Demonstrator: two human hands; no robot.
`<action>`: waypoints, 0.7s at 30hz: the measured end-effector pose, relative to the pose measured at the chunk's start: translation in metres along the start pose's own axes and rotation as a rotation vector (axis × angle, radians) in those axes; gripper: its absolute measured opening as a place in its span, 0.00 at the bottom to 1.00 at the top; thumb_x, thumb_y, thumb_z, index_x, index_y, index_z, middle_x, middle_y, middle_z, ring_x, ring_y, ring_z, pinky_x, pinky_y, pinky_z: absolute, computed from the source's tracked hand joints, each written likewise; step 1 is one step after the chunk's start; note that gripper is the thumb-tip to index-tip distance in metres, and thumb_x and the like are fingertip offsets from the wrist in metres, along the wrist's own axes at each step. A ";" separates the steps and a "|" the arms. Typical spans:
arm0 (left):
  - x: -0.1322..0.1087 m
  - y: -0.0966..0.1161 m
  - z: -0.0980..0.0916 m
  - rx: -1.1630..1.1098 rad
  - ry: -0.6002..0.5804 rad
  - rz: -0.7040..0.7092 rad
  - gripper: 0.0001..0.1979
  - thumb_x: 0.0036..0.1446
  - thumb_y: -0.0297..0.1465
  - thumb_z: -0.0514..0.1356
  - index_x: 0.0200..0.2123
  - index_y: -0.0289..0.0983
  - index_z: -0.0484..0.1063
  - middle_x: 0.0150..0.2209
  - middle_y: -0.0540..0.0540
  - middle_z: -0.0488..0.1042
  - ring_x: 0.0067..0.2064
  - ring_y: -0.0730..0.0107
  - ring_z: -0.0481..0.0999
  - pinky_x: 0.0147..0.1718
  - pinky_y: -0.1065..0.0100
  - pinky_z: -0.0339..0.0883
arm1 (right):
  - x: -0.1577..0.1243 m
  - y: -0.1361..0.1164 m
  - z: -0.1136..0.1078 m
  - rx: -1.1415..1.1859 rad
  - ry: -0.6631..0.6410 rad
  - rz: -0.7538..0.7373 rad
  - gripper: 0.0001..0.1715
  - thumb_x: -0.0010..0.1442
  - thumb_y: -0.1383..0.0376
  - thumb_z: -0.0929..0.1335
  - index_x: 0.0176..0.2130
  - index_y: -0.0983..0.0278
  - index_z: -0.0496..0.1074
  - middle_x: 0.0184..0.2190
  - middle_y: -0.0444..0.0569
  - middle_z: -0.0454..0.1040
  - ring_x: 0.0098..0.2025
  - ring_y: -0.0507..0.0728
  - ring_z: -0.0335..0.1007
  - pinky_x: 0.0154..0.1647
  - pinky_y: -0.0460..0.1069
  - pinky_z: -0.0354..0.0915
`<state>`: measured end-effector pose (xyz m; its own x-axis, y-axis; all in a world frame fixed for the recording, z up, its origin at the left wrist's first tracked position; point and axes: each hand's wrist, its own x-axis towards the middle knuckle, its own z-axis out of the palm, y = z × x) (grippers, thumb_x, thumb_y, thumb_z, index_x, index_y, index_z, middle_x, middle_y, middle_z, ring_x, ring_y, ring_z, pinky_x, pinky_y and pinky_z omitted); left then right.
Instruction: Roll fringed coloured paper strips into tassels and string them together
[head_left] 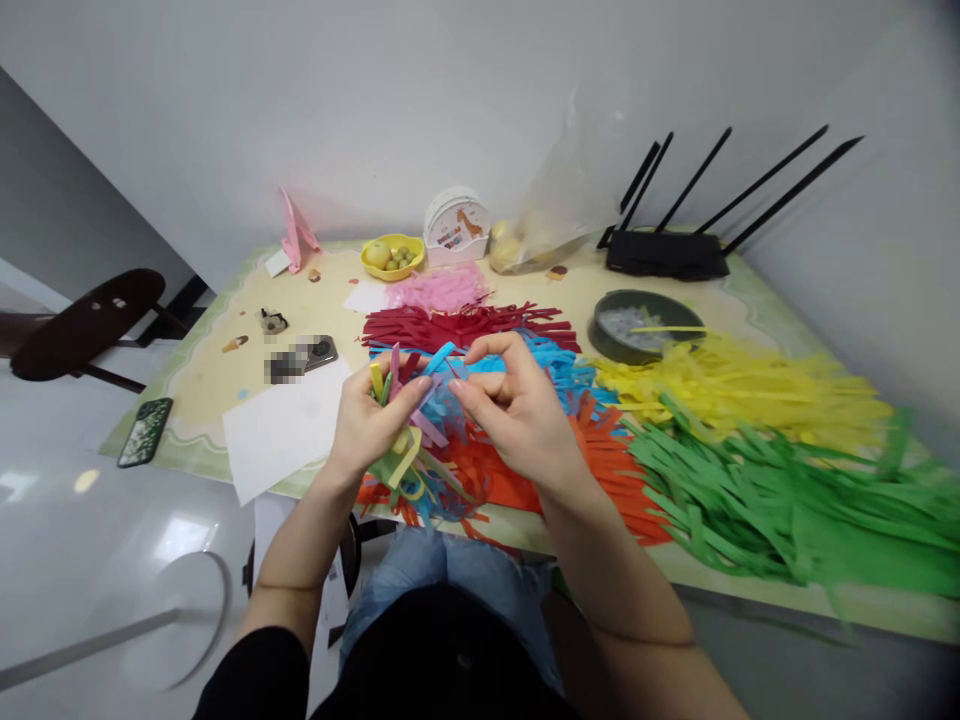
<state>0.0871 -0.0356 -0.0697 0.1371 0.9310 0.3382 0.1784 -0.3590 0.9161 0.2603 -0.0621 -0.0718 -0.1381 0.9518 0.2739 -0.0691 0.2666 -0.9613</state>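
Observation:
My left hand (379, 415) is closed round a bunch of narrow coloured strips (407, 470), in yellow, green, pink and blue, whose ends hang below it. A blue strip (444, 355) sticks up from the bunch towards my right hand (517, 410). The thumb and fingers of that hand pinch a thin strip end beside the bunch; its exact colour is unclear. Beneath both hands lie fringed sheets cut into strips: orange (615, 470), blue (562, 370) and dark red (480, 326). Whether the strips are paper or cloth I cannot tell.
Green (795, 500) and yellow (757, 390) fringes cover the table's right side. Behind them stand a dark round bowl (611, 345) with pale scraps and a black router (664, 255). A white sheet (285, 430), a phone (145, 432) and a yellow fruit dish (394, 272) are further left.

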 end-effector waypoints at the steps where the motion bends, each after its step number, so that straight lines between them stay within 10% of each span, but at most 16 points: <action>1: 0.000 0.000 0.000 0.001 0.003 0.001 0.13 0.58 0.38 0.68 0.41 0.36 0.80 0.38 0.45 0.82 0.36 0.67 0.78 0.40 0.67 0.73 | 0.000 -0.001 0.000 0.005 -0.003 0.004 0.11 0.67 0.62 0.67 0.45 0.58 0.58 0.17 0.31 0.55 0.18 0.48 0.47 0.20 0.44 0.45; 21: 0.002 -0.004 0.000 0.164 -0.024 0.144 0.10 0.59 0.36 0.67 0.41 0.37 0.82 0.38 0.45 0.82 0.35 0.68 0.78 0.39 0.67 0.71 | 0.011 -0.001 -0.006 0.163 -0.023 0.049 0.16 0.64 0.60 0.70 0.46 0.59 0.60 0.16 0.29 0.55 0.16 0.47 0.47 0.18 0.43 0.45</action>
<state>0.0870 -0.0321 -0.0728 0.1953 0.8684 0.4557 0.3112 -0.4956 0.8109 0.2647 -0.0508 -0.0682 -0.1681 0.9588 0.2292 -0.2206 0.1900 -0.9567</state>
